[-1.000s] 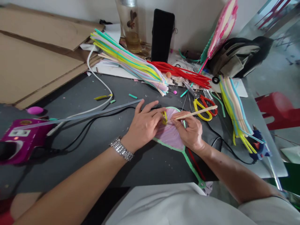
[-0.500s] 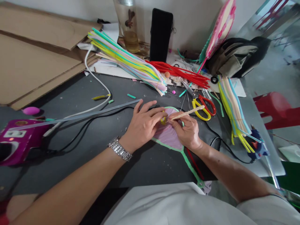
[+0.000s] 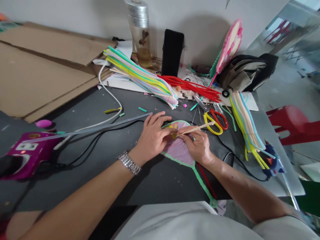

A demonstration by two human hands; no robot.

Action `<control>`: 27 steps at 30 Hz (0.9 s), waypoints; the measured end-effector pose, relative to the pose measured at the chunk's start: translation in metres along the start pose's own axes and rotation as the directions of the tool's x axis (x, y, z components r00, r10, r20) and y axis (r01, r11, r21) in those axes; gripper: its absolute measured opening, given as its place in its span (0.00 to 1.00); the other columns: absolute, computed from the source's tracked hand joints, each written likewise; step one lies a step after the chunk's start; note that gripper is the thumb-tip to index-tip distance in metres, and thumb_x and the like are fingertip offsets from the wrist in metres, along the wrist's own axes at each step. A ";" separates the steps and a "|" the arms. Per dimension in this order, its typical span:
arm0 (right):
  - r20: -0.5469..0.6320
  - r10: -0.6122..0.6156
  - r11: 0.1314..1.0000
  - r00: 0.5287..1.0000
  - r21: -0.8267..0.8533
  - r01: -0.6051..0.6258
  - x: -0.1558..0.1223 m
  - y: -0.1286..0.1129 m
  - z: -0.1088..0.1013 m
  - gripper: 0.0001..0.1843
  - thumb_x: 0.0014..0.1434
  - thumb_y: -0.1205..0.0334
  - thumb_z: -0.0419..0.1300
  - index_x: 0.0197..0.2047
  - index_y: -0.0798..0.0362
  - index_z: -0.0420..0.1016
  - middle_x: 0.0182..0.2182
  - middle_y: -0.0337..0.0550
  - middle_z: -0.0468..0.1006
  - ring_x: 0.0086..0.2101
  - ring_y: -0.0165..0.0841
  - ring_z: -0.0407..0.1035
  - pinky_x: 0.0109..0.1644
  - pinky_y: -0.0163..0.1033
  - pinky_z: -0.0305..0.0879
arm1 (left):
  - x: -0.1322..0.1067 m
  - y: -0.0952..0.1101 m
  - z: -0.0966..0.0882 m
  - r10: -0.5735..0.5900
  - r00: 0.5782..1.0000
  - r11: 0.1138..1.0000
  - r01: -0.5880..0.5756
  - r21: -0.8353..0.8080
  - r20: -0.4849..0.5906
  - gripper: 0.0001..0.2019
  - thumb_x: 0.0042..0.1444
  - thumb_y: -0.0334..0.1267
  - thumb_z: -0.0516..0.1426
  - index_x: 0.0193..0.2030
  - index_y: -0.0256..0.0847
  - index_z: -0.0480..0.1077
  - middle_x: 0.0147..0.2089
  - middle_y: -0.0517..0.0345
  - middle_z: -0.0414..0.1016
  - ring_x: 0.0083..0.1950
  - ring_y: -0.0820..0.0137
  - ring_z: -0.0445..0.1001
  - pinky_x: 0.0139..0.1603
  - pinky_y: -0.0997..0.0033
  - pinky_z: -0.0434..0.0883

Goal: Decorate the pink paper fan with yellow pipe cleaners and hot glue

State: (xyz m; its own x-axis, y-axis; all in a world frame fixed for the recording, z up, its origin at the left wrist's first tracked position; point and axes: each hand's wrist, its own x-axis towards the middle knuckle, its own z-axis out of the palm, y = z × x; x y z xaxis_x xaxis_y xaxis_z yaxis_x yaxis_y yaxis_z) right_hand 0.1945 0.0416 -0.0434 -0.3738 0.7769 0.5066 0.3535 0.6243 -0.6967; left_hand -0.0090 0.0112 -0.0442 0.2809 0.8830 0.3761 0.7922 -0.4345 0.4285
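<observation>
Probable craft stick (image 3: 197, 128) in right hand (image 3: 198, 147)

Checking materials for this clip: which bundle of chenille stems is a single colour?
The all-red bundle, lying between the other two. The left bundle and right bundle both mix yellow, green, blue and pastel stems.

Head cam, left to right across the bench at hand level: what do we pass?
Magenta device → left hand → right hand holding stick → yellow scissors → pipe cleaner bundle → blue glue gun
</observation>
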 end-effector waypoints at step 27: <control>-0.090 0.247 0.969 0.965 0.039 -0.244 0.003 -0.002 -0.005 0.04 0.64 0.60 0.65 0.38 0.50 0.80 0.31 0.39 0.83 0.31 0.33 0.76 0.37 0.38 0.73 | 0.003 -0.005 0.000 0.029 0.997 0.996 -0.022 -0.085 0.078 0.33 0.59 0.21 0.54 0.69 0.51 0.69 0.75 0.52 0.63 0.81 0.53 0.49 0.77 0.36 0.50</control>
State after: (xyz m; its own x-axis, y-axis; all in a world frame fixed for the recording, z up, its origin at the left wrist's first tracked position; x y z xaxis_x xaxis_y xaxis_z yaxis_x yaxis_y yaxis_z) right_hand 0.1977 0.0432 -0.0382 -0.1961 0.9110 0.3627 0.4002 0.4120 -0.8186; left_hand -0.0121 0.0155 -0.0448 0.3450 0.8815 0.3225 0.7370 -0.4672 0.4884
